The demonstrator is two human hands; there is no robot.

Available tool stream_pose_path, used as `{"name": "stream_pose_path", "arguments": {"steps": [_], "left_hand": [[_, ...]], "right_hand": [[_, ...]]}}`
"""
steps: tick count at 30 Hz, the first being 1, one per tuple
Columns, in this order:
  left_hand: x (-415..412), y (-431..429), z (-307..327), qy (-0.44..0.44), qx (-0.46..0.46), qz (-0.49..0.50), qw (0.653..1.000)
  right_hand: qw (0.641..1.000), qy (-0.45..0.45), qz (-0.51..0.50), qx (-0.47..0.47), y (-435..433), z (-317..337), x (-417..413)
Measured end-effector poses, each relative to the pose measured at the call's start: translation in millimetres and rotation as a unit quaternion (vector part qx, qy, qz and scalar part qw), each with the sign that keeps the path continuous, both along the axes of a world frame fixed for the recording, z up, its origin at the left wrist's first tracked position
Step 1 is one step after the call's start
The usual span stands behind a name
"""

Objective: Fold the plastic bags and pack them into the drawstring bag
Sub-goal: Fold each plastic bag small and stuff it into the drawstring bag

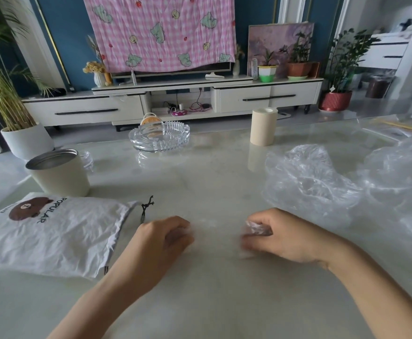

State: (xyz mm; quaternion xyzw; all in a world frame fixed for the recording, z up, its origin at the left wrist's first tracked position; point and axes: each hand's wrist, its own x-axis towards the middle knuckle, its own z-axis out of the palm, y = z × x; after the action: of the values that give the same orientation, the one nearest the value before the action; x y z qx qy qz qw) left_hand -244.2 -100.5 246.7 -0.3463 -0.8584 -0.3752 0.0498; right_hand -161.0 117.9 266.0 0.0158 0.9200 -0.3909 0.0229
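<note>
A clear plastic bag (214, 231) lies stretched thin on the table between my hands. My left hand (162, 237) has its fingers curled over the bag's left end. My right hand (277, 234) grips the bunched right end, with a crumpled wad showing at the fingers. More clear plastic bags (327, 182) lie loose in a pile at the right. The white drawstring bag (46, 231) with a brown bear print lies flat at the left, its mouth and black cord (146, 207) facing my left hand.
A cream metal cup (58, 173) stands behind the drawstring bag. A glass ashtray (159, 139) and a beige paper roll (263, 127) sit near the far table edge. Packets lie at the far right (395, 128).
</note>
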Motion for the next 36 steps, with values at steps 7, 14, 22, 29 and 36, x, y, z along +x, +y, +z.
{"name": "stream_pose_path", "arguments": {"steps": [7,14,22,29,36], "left_hand": [[-1,-1,-4,-0.047,0.004,0.003,0.999],[2,9,-16,0.029,-0.004,0.060,0.998],[-2,3,-13,0.084,-0.160,0.202,0.963],[6,11,-10,0.046,0.039,0.100,0.993],[23,13,20,-0.236,0.123,-0.045,0.963]], "right_hand": [[0.996,-0.035,-0.058,0.050,2,2,4],[0.960,0.084,-0.191,0.187,-29,-19,-10],[0.928,0.063,-0.242,0.276,-23,-20,-17],[0.950,0.143,-0.204,0.187,-4,-16,-10],[0.959,0.095,-0.067,-0.258,-10,20,4]]}}
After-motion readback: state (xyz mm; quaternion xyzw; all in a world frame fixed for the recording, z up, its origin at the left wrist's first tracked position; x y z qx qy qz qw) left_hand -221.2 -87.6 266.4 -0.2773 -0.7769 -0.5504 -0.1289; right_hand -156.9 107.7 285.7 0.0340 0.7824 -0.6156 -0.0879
